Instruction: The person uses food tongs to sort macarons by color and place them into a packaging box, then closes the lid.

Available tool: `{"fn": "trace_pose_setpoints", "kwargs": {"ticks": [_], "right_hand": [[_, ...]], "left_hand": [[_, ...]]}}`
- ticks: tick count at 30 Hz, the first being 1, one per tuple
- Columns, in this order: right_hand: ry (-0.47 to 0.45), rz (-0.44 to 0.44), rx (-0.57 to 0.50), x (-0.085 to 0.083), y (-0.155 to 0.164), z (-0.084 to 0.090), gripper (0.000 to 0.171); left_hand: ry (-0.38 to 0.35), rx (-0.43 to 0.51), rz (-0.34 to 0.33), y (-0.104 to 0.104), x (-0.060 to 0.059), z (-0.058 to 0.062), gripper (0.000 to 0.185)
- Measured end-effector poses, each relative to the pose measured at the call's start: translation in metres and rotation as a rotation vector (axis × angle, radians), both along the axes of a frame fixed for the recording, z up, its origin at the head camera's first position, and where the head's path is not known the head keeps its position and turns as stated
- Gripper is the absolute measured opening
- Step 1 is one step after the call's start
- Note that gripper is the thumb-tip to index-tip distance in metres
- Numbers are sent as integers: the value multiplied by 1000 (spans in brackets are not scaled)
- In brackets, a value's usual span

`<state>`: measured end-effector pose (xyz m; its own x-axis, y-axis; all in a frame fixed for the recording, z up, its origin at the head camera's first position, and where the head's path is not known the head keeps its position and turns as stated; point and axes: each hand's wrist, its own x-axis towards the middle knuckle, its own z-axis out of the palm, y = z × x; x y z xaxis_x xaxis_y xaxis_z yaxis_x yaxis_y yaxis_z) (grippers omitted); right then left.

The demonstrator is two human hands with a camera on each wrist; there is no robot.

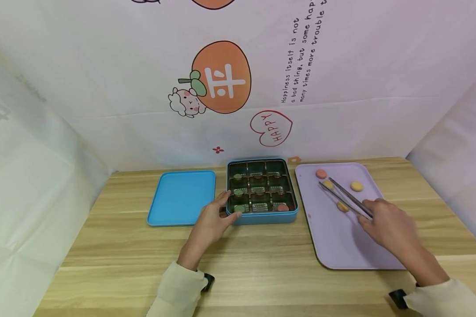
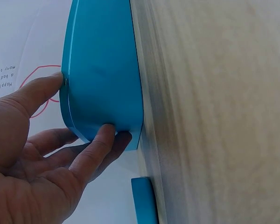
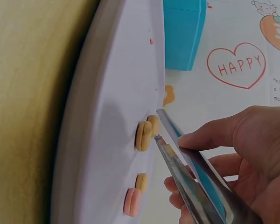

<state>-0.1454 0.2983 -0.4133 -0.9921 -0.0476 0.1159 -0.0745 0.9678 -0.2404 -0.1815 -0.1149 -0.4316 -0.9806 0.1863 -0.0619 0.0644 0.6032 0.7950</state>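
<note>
My left hand point(image 1: 212, 222) grips the near left corner of a blue box point(image 2: 102, 79), thumb on its rim and fingers against its side. A dark divided insert point(image 1: 258, 178) fills the box. Green macarons point(image 1: 239, 208) sit in its left column, and a pink macaron point(image 1: 282, 207) lies in the near right compartment. My right hand point(image 1: 390, 226) holds metal tongs point(image 3: 191, 172) above a lavender tray point(image 1: 333, 246). The tong tips are apart, close to a yellow macaron point(image 1: 327, 185). Other yellow macarons point(image 1: 356, 186) and a pink macaron point(image 1: 321, 174) lie on the tray.
A blue lid point(image 1: 182, 198) lies flat on the wooden table point(image 1: 262, 273), left of the box. Behind stands a white printed cloth point(image 1: 143, 88), close to the far edges of the box and tray. Small pink crumbs point(image 3: 152, 41) dot the tray.
</note>
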Motion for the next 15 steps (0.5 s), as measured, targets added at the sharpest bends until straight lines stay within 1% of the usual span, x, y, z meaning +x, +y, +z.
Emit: {"fn": "trace_pose_setpoints", "kwargs": {"ticks": [4,15], "right_hand": [[-27,-14,-5,-2,0,-1,26],[-25,-19,-12,-5,0,-5,12]], "left_hand": [[0,4,-2,0,0,0,75],[4,9,-4,0,0,-1,76]]}}
